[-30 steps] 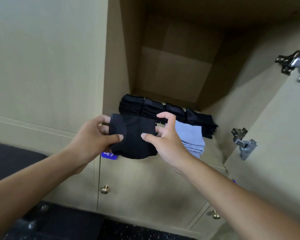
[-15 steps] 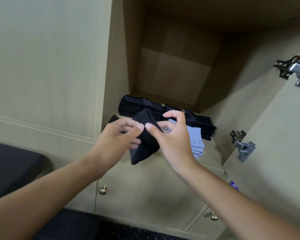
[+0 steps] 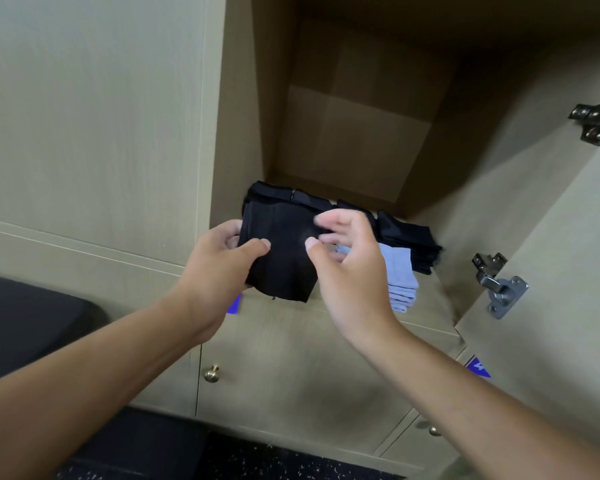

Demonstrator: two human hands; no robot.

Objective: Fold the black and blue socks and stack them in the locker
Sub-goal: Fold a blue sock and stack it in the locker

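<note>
We hold one folded black sock [image 3: 279, 252] just in front of the locker [image 3: 357, 140] opening, its long axis running toward us; our left hand [image 3: 219, 268] pinches its left edge, while our right hand [image 3: 347, 268] hovers at its right edge, fingers loosely spread, gripping nothing. On the locker floor behind it we count four black stacks [image 3: 407, 239] in a row and one blue stack [image 3: 400, 278] nearer us, so we judge the left hand carries the sock in.

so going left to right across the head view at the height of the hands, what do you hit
closed locker door → left hand → black sock it grips → right hand → blue sock stack → lower hinge on the open door
</note>
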